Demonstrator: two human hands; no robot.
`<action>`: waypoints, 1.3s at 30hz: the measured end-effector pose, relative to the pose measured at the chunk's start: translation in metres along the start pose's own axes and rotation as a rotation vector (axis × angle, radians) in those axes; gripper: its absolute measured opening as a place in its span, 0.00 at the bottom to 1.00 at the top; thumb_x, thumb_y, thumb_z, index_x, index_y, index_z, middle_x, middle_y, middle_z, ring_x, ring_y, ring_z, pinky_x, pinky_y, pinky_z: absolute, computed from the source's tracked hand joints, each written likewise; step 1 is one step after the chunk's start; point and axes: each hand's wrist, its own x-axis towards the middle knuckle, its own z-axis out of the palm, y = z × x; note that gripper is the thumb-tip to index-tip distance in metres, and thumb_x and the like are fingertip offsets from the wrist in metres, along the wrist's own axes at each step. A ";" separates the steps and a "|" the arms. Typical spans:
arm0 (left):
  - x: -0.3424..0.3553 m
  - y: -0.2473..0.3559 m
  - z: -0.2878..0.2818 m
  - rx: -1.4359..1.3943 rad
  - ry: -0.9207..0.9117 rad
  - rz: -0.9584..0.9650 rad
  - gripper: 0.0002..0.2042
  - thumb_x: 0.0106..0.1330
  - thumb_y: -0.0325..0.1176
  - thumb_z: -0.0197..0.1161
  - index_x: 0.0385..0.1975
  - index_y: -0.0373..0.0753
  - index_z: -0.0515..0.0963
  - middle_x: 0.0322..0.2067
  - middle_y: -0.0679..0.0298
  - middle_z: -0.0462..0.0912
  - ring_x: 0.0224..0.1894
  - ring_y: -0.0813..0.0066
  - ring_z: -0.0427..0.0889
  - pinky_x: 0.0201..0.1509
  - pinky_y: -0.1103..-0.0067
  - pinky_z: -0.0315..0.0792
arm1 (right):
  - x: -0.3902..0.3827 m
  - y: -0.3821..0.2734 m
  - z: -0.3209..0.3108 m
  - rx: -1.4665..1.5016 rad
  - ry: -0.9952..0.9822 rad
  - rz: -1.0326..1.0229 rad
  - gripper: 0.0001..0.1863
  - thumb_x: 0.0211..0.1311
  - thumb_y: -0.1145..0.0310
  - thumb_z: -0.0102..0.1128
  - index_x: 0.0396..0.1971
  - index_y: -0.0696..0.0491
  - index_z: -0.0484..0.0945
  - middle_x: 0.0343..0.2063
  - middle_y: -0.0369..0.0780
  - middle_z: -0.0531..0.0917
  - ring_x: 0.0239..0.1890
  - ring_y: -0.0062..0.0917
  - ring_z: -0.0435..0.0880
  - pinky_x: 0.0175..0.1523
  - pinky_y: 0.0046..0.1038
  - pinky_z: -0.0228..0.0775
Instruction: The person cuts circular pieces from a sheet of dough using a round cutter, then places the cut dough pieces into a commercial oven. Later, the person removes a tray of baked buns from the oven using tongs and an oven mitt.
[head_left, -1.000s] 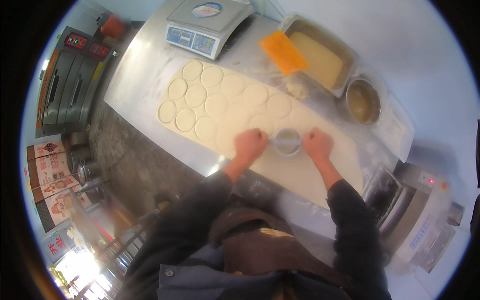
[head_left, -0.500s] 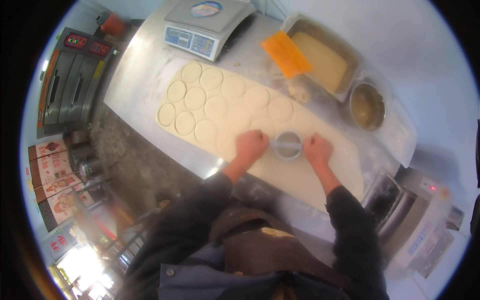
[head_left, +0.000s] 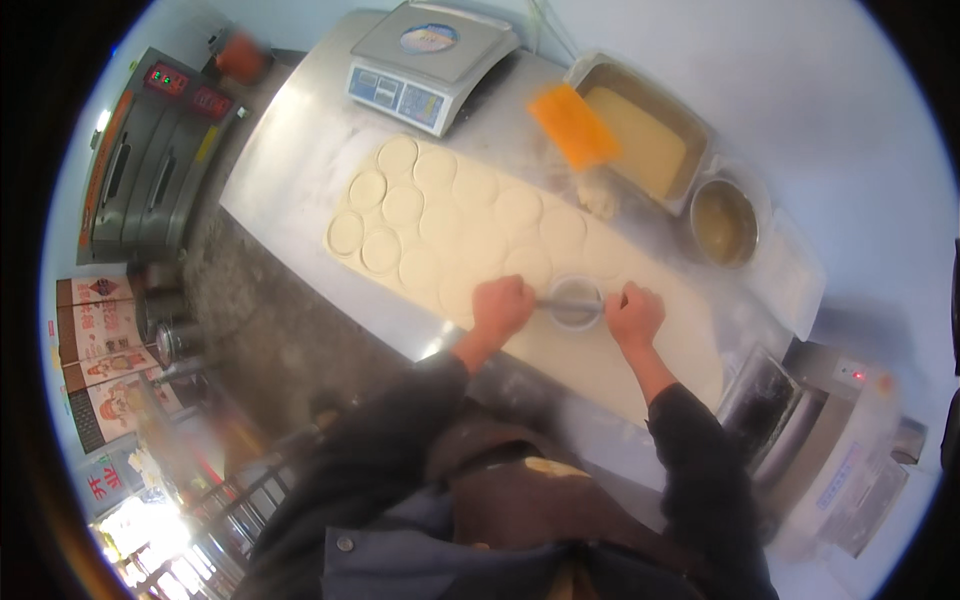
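A pale rolled-out sheet of dough (head_left: 648, 352) lies lengthwise across the metal table, with several round outlines cut in its left and middle part. Over its near edge is a round dough cutter (head_left: 577, 303), a ring with a straight bar handle across it. My left hand (head_left: 503, 305) is closed round the left end of the bar. At the other end, my right hand (head_left: 635, 313) is closed on it too. Dough shows through the ring; whether its rim presses into the sheet I cannot tell.
Behind the sheet are a digital scale (head_left: 430, 60), an orange scraper (head_left: 575, 125), a tub with yellowish contents (head_left: 640, 140) and a steel bowl (head_left: 724, 222). A scrap of dough (head_left: 597, 197) lies by the tub. A white machine (head_left: 835, 450) stands right; an oven (head_left: 150, 160) is far left.
The view has shifted slightly, so the table appears a little lower and further right. Both hands keep hold of the cutter; its bar now slopes down slightly to the right.
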 end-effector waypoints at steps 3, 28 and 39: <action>-0.047 -0.001 -0.016 -0.022 -0.015 -0.064 0.15 0.66 0.38 0.59 0.19 0.38 0.78 0.20 0.49 0.80 0.25 0.42 0.81 0.31 0.53 0.72 | -0.014 -0.016 -0.029 -0.008 -0.064 -0.040 0.11 0.50 0.66 0.63 0.15 0.50 0.71 0.15 0.44 0.77 0.21 0.44 0.76 0.32 0.45 0.63; -0.101 -0.025 -0.019 0.060 -0.186 -0.208 0.17 0.69 0.43 0.57 0.24 0.38 0.83 0.28 0.49 0.87 0.33 0.43 0.86 0.39 0.52 0.78 | -0.059 -0.030 -0.001 0.069 -0.194 -0.039 0.11 0.52 0.65 0.62 0.16 0.51 0.71 0.16 0.45 0.76 0.22 0.47 0.75 0.30 0.48 0.64; -0.088 -0.038 -0.020 0.176 -0.438 0.102 0.18 0.70 0.39 0.52 0.20 0.40 0.83 0.25 0.50 0.86 0.29 0.43 0.85 0.36 0.52 0.76 | -0.065 -0.022 0.024 0.000 -0.033 -0.159 0.10 0.47 0.64 0.60 0.14 0.49 0.69 0.16 0.43 0.73 0.22 0.44 0.72 0.31 0.46 0.59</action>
